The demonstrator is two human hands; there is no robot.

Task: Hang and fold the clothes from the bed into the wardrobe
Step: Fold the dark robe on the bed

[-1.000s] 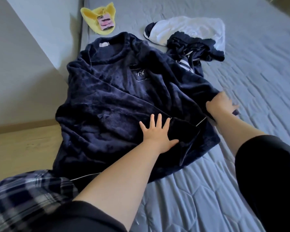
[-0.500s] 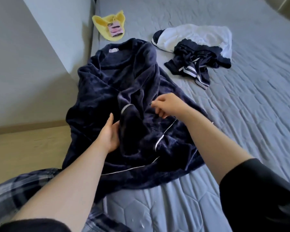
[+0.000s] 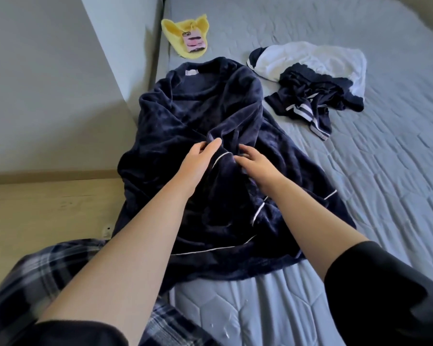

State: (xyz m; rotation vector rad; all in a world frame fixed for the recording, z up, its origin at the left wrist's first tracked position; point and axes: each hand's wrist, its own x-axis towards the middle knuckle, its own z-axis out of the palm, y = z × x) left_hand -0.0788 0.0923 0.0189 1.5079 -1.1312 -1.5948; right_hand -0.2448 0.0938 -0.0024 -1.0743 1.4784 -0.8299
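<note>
Plush navy robe [image 3: 198, 121]: soft, bulky, floppy. Left hand [image 3: 198, 158], right hand [image 3: 254, 163] both pinch sleeve; better grip at collar.

Head camera, single wide-angle view: worn on the person, facing forward and down along both forearms, close over the bed [image 3: 360, 171] edge; wall at left.

There are two hands: the left hand [image 3: 198, 158] and the right hand [image 3: 256, 164], side by side in the middle. One big dark blue robe [image 3: 185, 126] lies under them. At 1 o'clock sit one white top [image 3: 310, 58] and one dark striped piece of clothing [image 3: 310, 101]. At 12 o'clock is one yellow cloth [image 3: 175, 28]. There is one bed [image 3: 385, 171].
</note>
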